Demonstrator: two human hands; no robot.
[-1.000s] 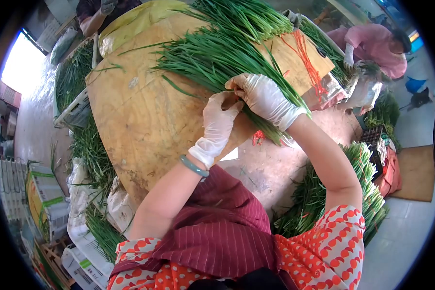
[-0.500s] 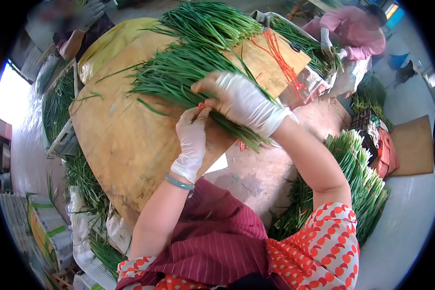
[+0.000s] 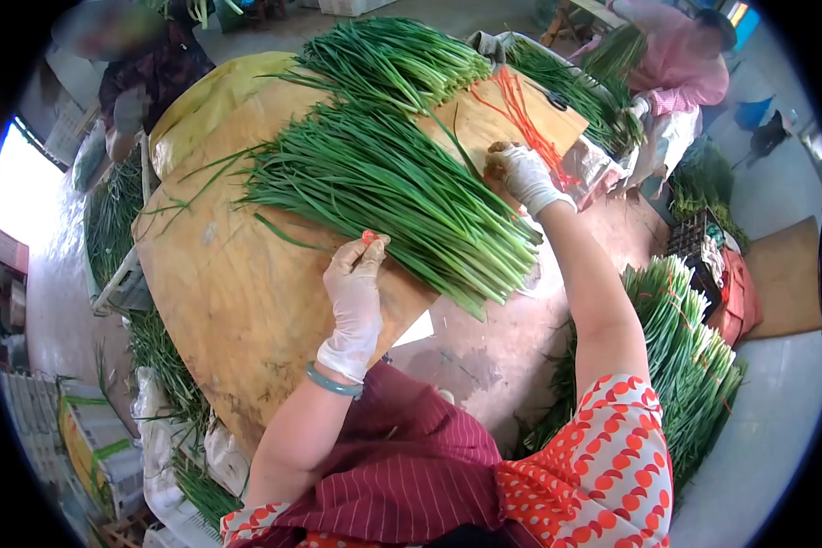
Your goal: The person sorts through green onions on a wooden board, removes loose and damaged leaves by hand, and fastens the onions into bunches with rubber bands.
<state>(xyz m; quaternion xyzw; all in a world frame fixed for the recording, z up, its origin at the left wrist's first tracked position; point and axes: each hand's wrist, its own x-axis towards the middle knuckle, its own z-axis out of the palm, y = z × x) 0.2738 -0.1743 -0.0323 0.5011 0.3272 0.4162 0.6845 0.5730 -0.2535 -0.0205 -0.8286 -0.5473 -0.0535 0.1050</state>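
A thick bundle of green garlic chives lies across the wooden board, its pale cut ends pointing to the lower right. At the bundle's near side, my gloved left hand pinches a red tie between thumb and fingertips. My gloved right hand is on the far side, beside the stem ends, with its fingers curled. What those fingers hold, if anything, is hidden. Close beyond it lie loose red ties. A second pile of chives rests farther back on the board.
The wooden board has dark scissors at its far right corner. Tied bundles of chives are stacked at my right. A person in pink handles chives at the back right; another person is at the back left.
My right hand has moved off the top of the chives to their far right side, uncovering the stems. My left hand still pinches the red tie. The person in pink now has chives raised.
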